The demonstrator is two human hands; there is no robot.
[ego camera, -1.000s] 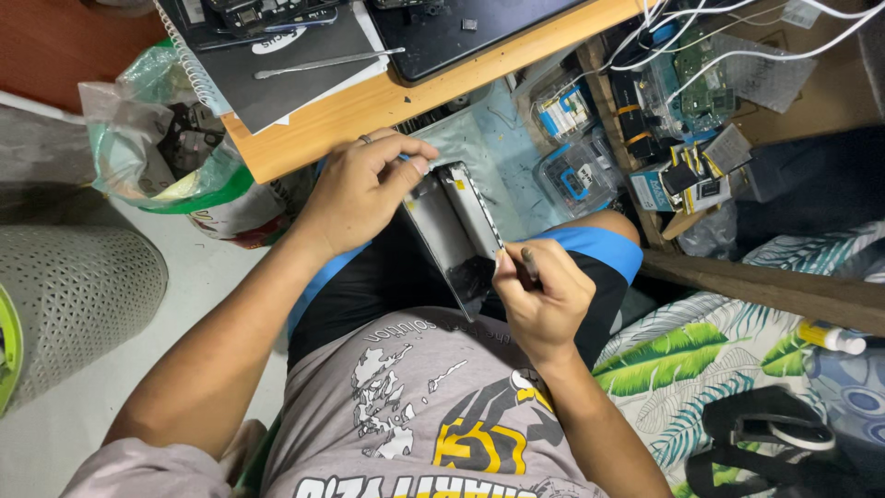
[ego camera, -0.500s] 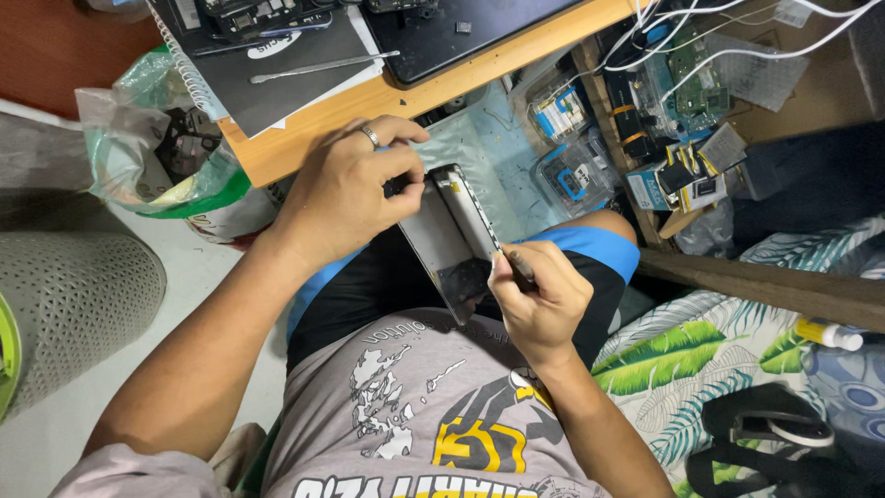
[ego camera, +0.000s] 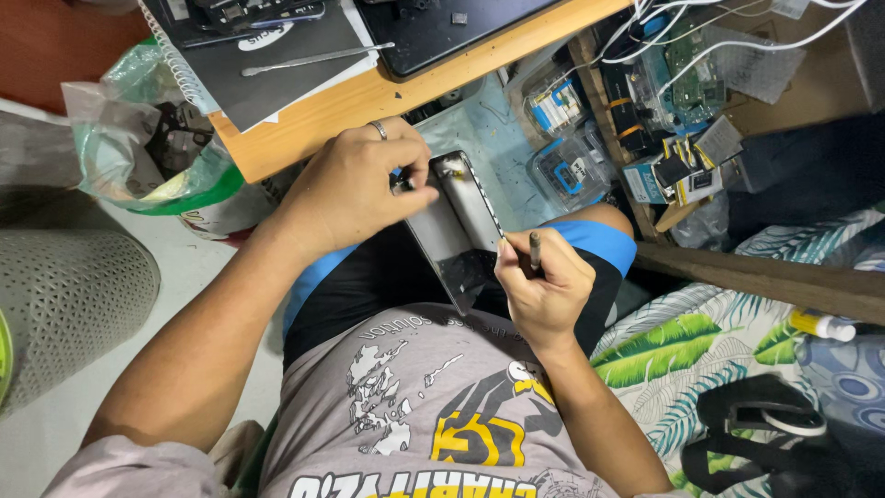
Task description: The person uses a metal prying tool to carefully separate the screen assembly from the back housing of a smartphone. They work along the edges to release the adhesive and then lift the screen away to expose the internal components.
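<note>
My left hand [ego camera: 355,189] steadies the phone frame [ego camera: 461,231] at its twelve-o'clock end while my right hand [ego camera: 544,286] grips a thin tool [ego camera: 534,251] against its edge.

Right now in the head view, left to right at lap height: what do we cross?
Grey perforated seat → left hand → opened phone body → right hand with a thin tool → leaf-print fabric → small white bottle.

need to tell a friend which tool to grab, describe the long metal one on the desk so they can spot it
Start at the wooden desk along the top edge. On it lies a dark spiral-bound notebook, and the thin metal tool rests across its cover. It is the only slim, silvery, straight bar there.
</note>
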